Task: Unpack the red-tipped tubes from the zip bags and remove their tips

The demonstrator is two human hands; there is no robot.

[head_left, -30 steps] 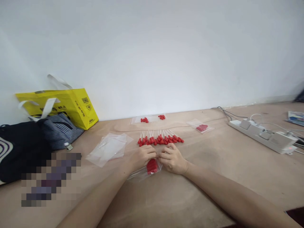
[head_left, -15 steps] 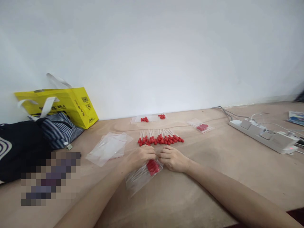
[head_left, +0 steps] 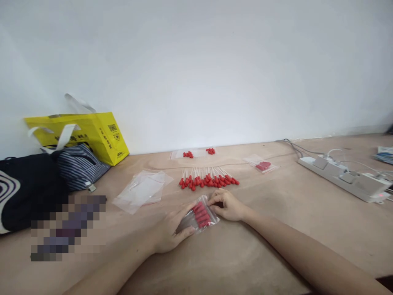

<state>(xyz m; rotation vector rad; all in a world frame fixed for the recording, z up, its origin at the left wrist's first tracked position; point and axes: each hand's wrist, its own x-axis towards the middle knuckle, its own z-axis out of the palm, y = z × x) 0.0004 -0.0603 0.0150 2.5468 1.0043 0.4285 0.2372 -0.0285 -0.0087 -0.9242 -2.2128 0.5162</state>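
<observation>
A small clear plastic bag (head_left: 199, 215) holding red-tipped droppers lies on the wooden table in front of me. My left hand (head_left: 170, 231) grips its near left end, fingers curled under it. My right hand (head_left: 226, 204) pinches its far right edge with thumb and fingertips. Just beyond the bag, a row of loose red-bulbed droppers (head_left: 208, 179) lies side by side.
A stack of empty clear bags (head_left: 143, 190) lies to the left. Filled small bags (head_left: 262, 165) and red caps (head_left: 188, 154) sit farther back. Yellow tote (head_left: 92, 133), striped and black bags stand at far left. A white power strip (head_left: 346, 178) with cables is at right.
My left hand slid back along the bag toward me and the bag turned flatter on the table. My right hand moved slightly to its far edge. The view shifted a little.
</observation>
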